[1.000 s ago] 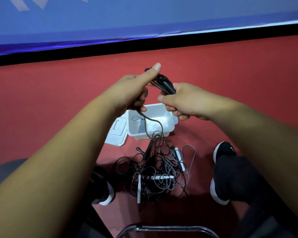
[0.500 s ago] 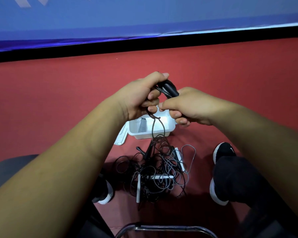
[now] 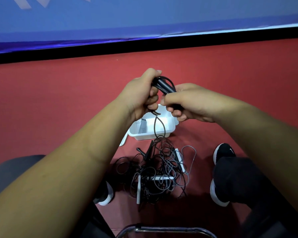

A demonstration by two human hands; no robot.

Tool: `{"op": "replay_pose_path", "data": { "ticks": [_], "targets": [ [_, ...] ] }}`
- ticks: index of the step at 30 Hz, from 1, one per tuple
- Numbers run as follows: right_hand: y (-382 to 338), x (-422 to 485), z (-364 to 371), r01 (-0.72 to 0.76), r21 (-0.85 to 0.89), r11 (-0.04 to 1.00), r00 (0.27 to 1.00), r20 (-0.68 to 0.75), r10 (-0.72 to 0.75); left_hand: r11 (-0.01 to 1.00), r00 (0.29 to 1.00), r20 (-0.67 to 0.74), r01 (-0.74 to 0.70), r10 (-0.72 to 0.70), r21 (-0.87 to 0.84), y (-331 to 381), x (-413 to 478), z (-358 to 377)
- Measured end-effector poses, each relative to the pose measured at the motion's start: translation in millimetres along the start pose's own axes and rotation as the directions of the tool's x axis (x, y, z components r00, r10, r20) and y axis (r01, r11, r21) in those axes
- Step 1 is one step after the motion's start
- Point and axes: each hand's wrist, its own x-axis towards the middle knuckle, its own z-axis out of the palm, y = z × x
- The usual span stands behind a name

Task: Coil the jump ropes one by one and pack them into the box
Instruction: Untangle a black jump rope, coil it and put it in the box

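Both hands hold one black jump rope (image 3: pixel 165 85) above the white box (image 3: pixel 169 129). My left hand (image 3: pixel 141 95) grips the rope's coiled loops, fingers curled round them. My right hand (image 3: pixel 187 102) grips the black handle and pinches the cord. A loop of the same cord hangs down from my hands in front of the box to the tangled pile of jump ropes (image 3: pixel 158 174) on the red floor. That pile mixes black and grey cords with white and black handles. A grey ribbed handle (image 3: pixel 142 127) lies in the box.
The box's white lid (image 3: pixel 123 141) lies at its left side, mostly hidden by my left arm. My two black shoes (image 3: pixel 222 152) flank the pile. A metal chair bar (image 3: pixel 165 230) runs along the bottom edge. A blue banner (image 3: pixel 144 19) stands beyond the floor.
My left thumb, which stuck out a second ago, has folded down round the coil. Both hands have drawn closer together, and the hanging loop has grown shorter.
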Motion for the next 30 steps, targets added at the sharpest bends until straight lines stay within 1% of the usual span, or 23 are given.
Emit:
{"op": "replay_pose_path", "data": {
  "ticks": [2,4,6,8,12,16,18,20,23,26,28,30],
  "targets": [
    [-2.6,-1.9,-3.4,0.024,-0.013,1.000,1.000,0.001,-0.024,1.000,1.000,-0.008,0.002,-0.002,-0.014,2.2,1.8,-1.8],
    [-1.7,-3.6,-5.6,0.043,-0.098,0.994,0.999,-0.014,-0.044,1.000,1.000,0.006,0.005,-0.005,-0.007,3.3,2.2,-1.9],
    [2.0,-4.9,-4.9,0.047,-0.198,0.979,0.997,-0.055,-0.059,1.000,1.000,0.029,0.009,-0.009,0.021,2.5,2.0,-1.2],
    [6.0,-5.1,-3.4,0.034,-0.215,0.976,0.994,-0.092,-0.054,0.997,0.999,0.042,0.009,-0.012,0.070,1.3,1.3,-0.8],
    [8.4,-2.4,-5.9,0.017,-0.153,0.988,0.989,-0.144,-0.040,0.973,0.999,0.031,-0.015,0.008,0.230,4.2,-0.7,-1.8],
    [9.6,1.7,-11.3,-0.005,-0.067,0.998,0.980,-0.200,-0.008,0.916,0.996,0.085,-0.065,0.034,0.397,6.0,-3.4,0.0],
    [9.3,2.6,-12.9,-0.026,-0.009,1.000,0.972,-0.232,0.023,0.896,0.993,0.105,-0.091,0.050,0.434,5.8,-4.8,1.2],
    [9.4,4.7,-15.5,-0.038,0.051,0.998,0.968,-0.246,0.050,0.881,0.984,0.169,-0.125,0.053,0.455,7.3,-7.0,2.0],
    [7.7,5.7,-18.2,-0.044,0.095,0.994,0.973,-0.221,0.064,0.844,0.958,0.283,-0.183,0.038,0.504,13.4,-10.8,-1.7],
    [3.5,2.6,-18.3,-0.044,0.181,0.982,0.989,-0.131,0.069,0.846,0.934,0.357,-0.204,0.017,0.492,20.9,-13.1,-10.4],
    [2.1,0.7,-18.2,-0.051,0.252,0.966,0.996,-0.055,0.067,0.849,0.920,0.391,-0.205,-0.003,0.487,23.5,-14.1,-16.2],
    [1.7,-0.7,-18.2,-0.051,0.312,0.949,0.999,0.003,0.053,0.831,0.920,0.391,-0.207,-0.013,0.515,24.2,-14.0,-21.8]
  ]
}}
